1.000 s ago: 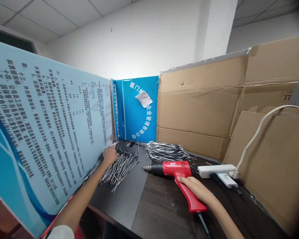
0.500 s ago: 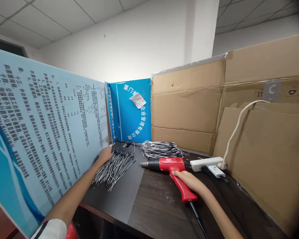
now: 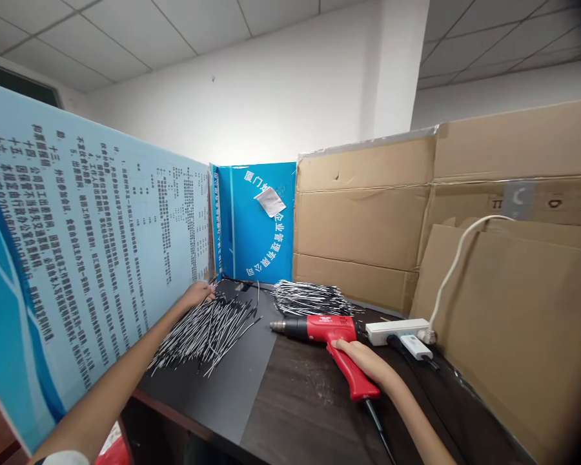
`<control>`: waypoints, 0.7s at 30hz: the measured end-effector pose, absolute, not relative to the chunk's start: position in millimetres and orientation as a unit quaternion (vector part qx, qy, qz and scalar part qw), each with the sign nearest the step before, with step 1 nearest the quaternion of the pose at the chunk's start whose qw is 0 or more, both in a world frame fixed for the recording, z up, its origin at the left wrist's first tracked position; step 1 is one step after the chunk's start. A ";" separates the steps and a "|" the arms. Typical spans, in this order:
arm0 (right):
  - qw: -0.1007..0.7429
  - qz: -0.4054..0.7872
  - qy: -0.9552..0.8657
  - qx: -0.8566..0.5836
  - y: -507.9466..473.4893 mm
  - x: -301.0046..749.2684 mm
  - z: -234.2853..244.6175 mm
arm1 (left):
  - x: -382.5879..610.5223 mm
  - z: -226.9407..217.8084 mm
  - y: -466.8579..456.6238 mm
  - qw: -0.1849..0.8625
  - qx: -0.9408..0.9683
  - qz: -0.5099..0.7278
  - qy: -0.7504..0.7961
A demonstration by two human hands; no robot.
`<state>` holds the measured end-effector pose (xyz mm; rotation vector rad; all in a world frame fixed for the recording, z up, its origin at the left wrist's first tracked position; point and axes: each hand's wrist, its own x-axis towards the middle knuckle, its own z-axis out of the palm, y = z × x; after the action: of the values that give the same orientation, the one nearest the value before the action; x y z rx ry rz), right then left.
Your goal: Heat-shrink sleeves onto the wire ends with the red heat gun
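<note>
My right hand (image 3: 363,359) is wrapped round the red handle of a heat gun (image 3: 326,332), whose dark nozzle points left over the dark table (image 3: 300,407). My left hand (image 3: 197,295) reaches far left and rests on a spread heap of thin black-and-white wires (image 3: 208,329) beside the printed blue board (image 3: 87,258); its fingers curl into the wires. A second bundle of wires (image 3: 310,298) lies behind the heat gun.
Cardboard sheets (image 3: 368,226) wall the back and right (image 3: 503,323). A blue sign (image 3: 256,226) stands in the corner. A white power strip (image 3: 399,330) with a plug and a white cable (image 3: 452,271) lies to the right of the gun. The gun's cord (image 3: 380,433) trails toward me.
My left hand has slid a little back and left along the wire heap. The right hand stays on the heat gun. The view has shifted slightly.
</note>
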<state>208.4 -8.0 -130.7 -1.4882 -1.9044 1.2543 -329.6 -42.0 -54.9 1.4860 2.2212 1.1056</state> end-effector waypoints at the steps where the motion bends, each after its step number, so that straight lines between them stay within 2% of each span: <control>1: 0.207 0.455 -0.683 -0.533 -6.9 208.8 -131.4 | -331.7 -54.7 -41.4 0.144 0.512 0.387 0.753; 6: 0.200 0.480 -0.686 -0.509 1.0 209.8 -139.7 | -336.7 -53.0 -39.8 0.215 0.523 0.411 0.715; 11: 0.194 0.461 -0.691 -0.522 3.4 211.4 -142.9 | -331.1 -43.3 -41.1 0.220 0.543 0.415 0.696; 16: 0.200 0.442 -0.699 -0.525 -0.6 211.9 -135.6 | -324.1 -32.5 -42.2 0.142 0.559 0.434 0.692; 21: 0.174 0.406 -0.715 -0.542 -3.0 208.1 -133.9 | -311.2 -1.7 -42.8 -0.002 0.554 0.491 0.672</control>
<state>208.1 -3.0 -133.9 -1.5355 -2.0284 1.1504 -311.2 -42.8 -1.7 1.7421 2.1144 1.5449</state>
